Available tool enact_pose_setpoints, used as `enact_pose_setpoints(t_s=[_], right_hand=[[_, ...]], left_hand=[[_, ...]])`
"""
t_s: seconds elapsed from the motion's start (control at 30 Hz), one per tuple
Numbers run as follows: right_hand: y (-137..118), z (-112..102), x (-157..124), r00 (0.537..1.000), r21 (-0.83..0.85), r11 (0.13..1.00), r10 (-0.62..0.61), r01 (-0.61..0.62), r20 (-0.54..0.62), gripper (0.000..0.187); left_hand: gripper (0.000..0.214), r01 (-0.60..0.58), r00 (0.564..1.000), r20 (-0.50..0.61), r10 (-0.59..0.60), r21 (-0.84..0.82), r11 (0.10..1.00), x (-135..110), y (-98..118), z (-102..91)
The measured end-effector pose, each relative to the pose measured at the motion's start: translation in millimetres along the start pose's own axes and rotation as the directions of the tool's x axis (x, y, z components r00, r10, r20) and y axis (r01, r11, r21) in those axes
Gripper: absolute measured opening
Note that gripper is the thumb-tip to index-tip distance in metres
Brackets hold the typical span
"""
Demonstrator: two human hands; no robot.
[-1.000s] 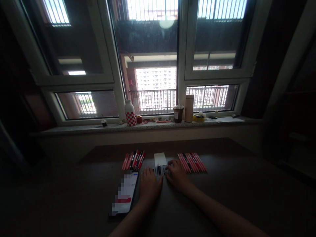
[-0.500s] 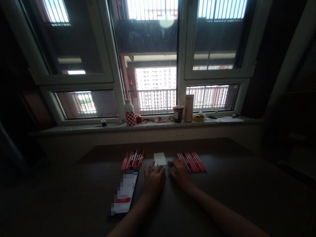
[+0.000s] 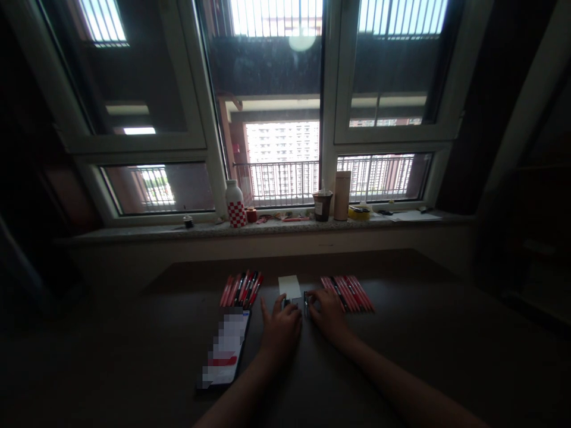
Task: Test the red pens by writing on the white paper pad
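Note:
My left hand [image 3: 280, 328] rests low over the table, its outer finger stretched away and the other fingers curled around a small dark-and-clear object [image 3: 286, 302], mostly covered by them. Close on the right, my right hand [image 3: 329, 314] is closed, thumb and forefinger at a thin dark upright-looking piece [image 3: 306, 302] with a shiny side. What these two small pieces are is too dim to tell. A pale square of paper [image 3: 289, 286] lies just beyond the fingers. Red and black pens [image 3: 241, 289] lie in a row to the left; another row of pens [image 3: 350, 292] lies beyond my right hand.
A phone [image 3: 225, 351] with a lit screen lies left of my left forearm. Along the windowsill [image 3: 205, 229] stand a red-checked white bottle [image 3: 235, 205], a drink cup [image 3: 322, 205], a tan flask [image 3: 342, 196] and a yellow tape roll [image 3: 359, 213].
My left hand has shifted slightly to the right, and more of the small object at its fingers shows. My right hand has hardly moved.

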State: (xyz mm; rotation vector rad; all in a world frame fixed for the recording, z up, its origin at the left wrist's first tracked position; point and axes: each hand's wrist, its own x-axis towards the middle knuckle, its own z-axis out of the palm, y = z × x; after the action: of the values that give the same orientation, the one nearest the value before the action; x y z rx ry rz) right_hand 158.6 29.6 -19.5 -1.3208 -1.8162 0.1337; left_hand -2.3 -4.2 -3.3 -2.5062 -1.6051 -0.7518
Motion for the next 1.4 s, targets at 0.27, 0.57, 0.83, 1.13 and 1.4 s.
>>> enact_pose_setpoints(t_s=[0.27, 0.57, 0.83, 1.13, 1.4], right_hand=[[3.0, 2.8, 0.2, 1.000, 0.013, 1.000, 0.016, -0.016, 0.001, 0.023], [-1.2, -1.2, 0.2, 1.000, 0.020, 1.000, 0.024, -0.024, 0.003, 0.023], [-2.0, -1.0, 0.2, 1.000, 0.010, 1.000, 0.021, -0.021, 0.001, 0.022], [1.1, 0.5, 0.8, 1.000, -0.001, 1.000, 0.024, -0.024, 0.004, 0.026], [1.8, -1.5, 0.2, 0.997, -0.027, 1.000, 0.013, -0.011, 0.078, 0.036]], left_hand=[[0.021, 0.004, 1.000, -0.028, -0.004, 0.007, 1.000, -0.4, -1.6, 4.2], [0.027, -0.049, 0.999, -0.012, 0.049, -0.005, 0.999, -0.2, -1.9, 2.4], [0.027, -0.038, 0.999, -0.018, 0.038, 0.001, 0.999, 2.2, -2.5, 4.8], [0.027, 0.050, 0.995, -0.090, -0.053, -0.031, 0.998, 4.4, 0.3, -1.7], [0.021, 0.154, 0.977, -0.117, -0.179, -0.201, 0.967, 4.8, -5.1, -1.0]])
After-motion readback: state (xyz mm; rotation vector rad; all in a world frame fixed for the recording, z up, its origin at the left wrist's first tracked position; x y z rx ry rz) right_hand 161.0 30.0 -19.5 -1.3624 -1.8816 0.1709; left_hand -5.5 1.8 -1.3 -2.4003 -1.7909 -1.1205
